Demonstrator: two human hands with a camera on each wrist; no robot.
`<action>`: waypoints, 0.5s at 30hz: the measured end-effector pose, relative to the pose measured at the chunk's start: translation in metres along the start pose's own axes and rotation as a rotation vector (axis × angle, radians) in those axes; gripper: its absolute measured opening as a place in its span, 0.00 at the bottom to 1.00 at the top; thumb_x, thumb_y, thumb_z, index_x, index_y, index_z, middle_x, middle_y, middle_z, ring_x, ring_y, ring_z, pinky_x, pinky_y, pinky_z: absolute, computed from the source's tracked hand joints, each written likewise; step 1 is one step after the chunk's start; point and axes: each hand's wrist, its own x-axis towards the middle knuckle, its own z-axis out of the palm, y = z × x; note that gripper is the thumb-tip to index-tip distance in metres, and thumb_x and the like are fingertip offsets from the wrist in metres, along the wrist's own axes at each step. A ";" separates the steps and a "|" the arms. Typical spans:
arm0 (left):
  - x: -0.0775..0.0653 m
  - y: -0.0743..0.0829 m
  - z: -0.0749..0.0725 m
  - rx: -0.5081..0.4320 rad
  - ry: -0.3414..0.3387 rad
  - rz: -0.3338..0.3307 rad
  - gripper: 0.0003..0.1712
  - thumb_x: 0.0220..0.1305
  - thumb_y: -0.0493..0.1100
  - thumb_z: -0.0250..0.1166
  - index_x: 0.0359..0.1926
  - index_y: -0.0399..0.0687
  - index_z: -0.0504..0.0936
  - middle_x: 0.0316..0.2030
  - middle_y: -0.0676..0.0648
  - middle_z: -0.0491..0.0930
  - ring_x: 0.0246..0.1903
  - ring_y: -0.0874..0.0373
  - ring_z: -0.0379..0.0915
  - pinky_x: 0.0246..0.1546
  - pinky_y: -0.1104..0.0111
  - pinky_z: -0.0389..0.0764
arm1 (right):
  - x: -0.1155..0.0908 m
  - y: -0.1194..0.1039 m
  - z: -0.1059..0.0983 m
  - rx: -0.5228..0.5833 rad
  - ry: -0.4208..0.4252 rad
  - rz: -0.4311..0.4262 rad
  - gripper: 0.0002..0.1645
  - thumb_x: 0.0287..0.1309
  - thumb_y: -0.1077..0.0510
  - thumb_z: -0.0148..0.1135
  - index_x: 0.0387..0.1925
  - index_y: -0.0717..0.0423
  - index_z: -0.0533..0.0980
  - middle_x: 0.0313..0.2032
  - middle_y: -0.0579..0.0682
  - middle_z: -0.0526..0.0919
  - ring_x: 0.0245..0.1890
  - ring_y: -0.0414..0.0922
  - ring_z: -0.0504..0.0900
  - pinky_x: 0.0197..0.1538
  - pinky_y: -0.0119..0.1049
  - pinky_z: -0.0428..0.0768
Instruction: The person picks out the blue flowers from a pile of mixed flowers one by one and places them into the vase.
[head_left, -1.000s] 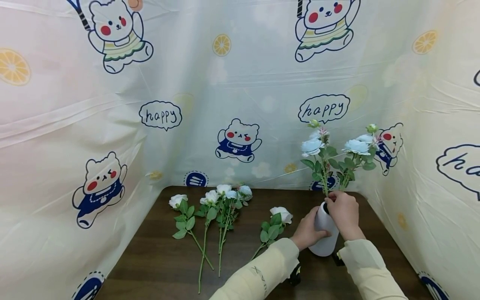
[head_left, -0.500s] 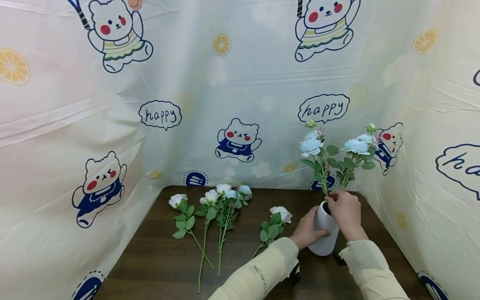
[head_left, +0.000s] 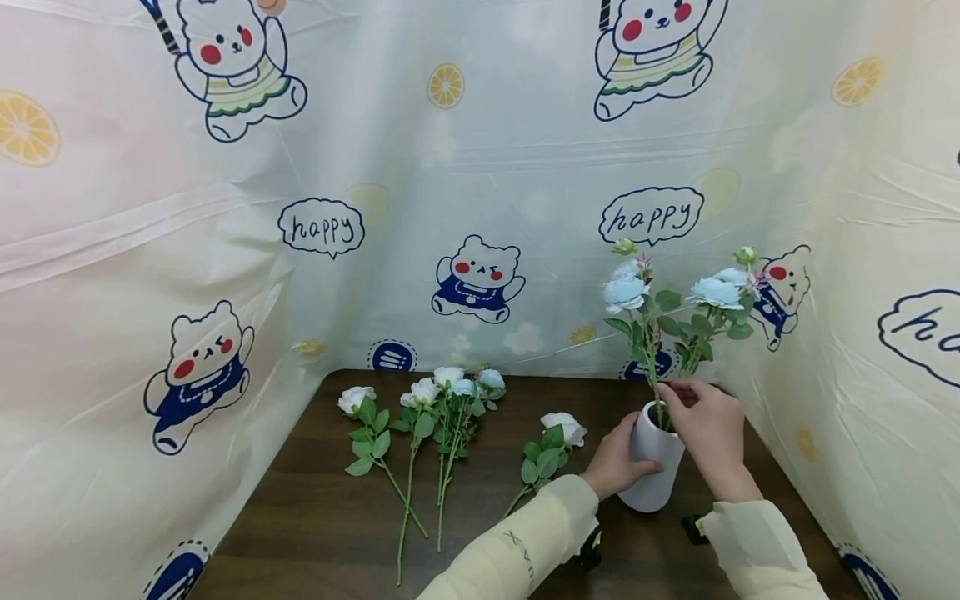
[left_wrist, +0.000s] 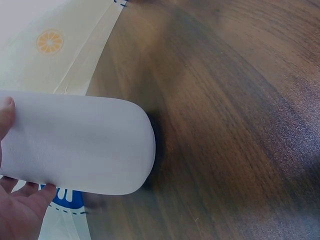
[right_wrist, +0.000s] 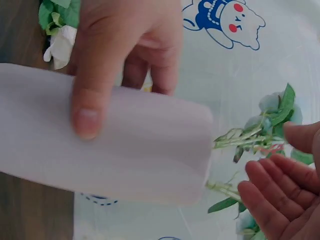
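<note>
A white vase (head_left: 651, 483) stands at the right of the table, its dark mouth facing up. My left hand (head_left: 617, 461) grips its left side; in the right wrist view that thumb lies across the vase wall (right_wrist: 150, 145). Two stems with pale blue flowers, one bloom at left (head_left: 626, 292) and one at right (head_left: 716, 292), rise from the mouth. Just above the rim is my right hand (head_left: 708, 425), beside the stems. Its thumb and loosely bent fingers (right_wrist: 265, 200) are apart in the right wrist view, with nothing pinched between them.
Several flower stems lie on the dark wooden table (head_left: 300, 533) at left, with white blooms (head_left: 356, 400) and pale blue ones (head_left: 491, 379). Another white rose (head_left: 562, 428) lies left of the vase, partly behind the left sleeve (head_left: 517, 542). A patterned curtain (head_left: 480, 192) surrounds the table.
My right hand has shifted right and loosened from the stems, uncovering more of the vase mouth and the stems inside it. My left hand has kept its grip on the vase.
</note>
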 end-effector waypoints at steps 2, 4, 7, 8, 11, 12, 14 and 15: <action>0.000 0.001 0.000 -0.004 -0.001 -0.013 0.45 0.53 0.48 0.76 0.68 0.59 0.63 0.58 0.59 0.72 0.53 0.65 0.71 0.51 0.63 0.76 | -0.004 0.003 -0.001 0.009 0.007 0.014 0.17 0.58 0.51 0.69 0.34 0.63 0.83 0.28 0.58 0.85 0.28 0.54 0.83 0.32 0.52 0.81; 0.000 0.001 0.001 -0.002 -0.002 -0.024 0.45 0.53 0.49 0.76 0.68 0.59 0.63 0.57 0.59 0.72 0.53 0.65 0.71 0.52 0.63 0.76 | -0.008 0.007 -0.003 0.020 -0.005 0.051 0.20 0.59 0.48 0.68 0.37 0.63 0.82 0.31 0.59 0.85 0.30 0.55 0.83 0.34 0.53 0.81; -0.001 0.002 0.001 -0.005 0.001 -0.039 0.45 0.52 0.49 0.76 0.68 0.60 0.63 0.57 0.60 0.72 0.52 0.65 0.71 0.52 0.62 0.76 | -0.013 0.012 -0.005 0.043 -0.030 0.114 0.26 0.59 0.44 0.67 0.43 0.65 0.80 0.37 0.62 0.84 0.36 0.57 0.82 0.39 0.55 0.81; -0.001 0.002 0.001 -0.003 0.002 -0.042 0.45 0.52 0.49 0.76 0.68 0.60 0.63 0.57 0.60 0.72 0.53 0.65 0.71 0.52 0.62 0.76 | -0.015 0.014 -0.005 0.051 -0.040 0.131 0.28 0.59 0.43 0.67 0.45 0.65 0.79 0.40 0.63 0.83 0.39 0.58 0.82 0.42 0.56 0.80; -0.001 0.002 0.001 0.003 0.001 -0.049 0.45 0.53 0.49 0.76 0.69 0.60 0.62 0.58 0.59 0.72 0.53 0.65 0.70 0.52 0.62 0.76 | -0.018 0.020 -0.005 0.071 -0.082 0.177 0.35 0.59 0.41 0.66 0.53 0.66 0.74 0.49 0.65 0.79 0.48 0.61 0.78 0.48 0.58 0.77; -0.001 0.002 0.001 0.006 0.001 -0.049 0.45 0.53 0.49 0.76 0.69 0.60 0.62 0.58 0.59 0.72 0.53 0.65 0.70 0.52 0.62 0.76 | -0.019 0.022 -0.004 0.082 -0.101 0.194 0.38 0.58 0.41 0.66 0.56 0.67 0.72 0.52 0.66 0.77 0.51 0.62 0.76 0.50 0.59 0.76; -0.001 0.002 0.001 0.011 0.002 -0.044 0.45 0.53 0.48 0.76 0.69 0.59 0.62 0.58 0.58 0.72 0.53 0.64 0.71 0.51 0.62 0.76 | -0.022 0.026 -0.002 0.121 -0.151 0.228 0.44 0.58 0.40 0.66 0.62 0.68 0.66 0.57 0.69 0.72 0.56 0.64 0.72 0.53 0.61 0.72; -0.001 0.002 0.001 0.013 0.002 -0.042 0.45 0.53 0.48 0.76 0.69 0.59 0.62 0.58 0.58 0.72 0.53 0.64 0.71 0.51 0.62 0.76 | -0.023 0.028 -0.001 0.146 -0.177 0.247 0.47 0.57 0.39 0.67 0.65 0.68 0.63 0.59 0.69 0.70 0.58 0.65 0.70 0.55 0.62 0.71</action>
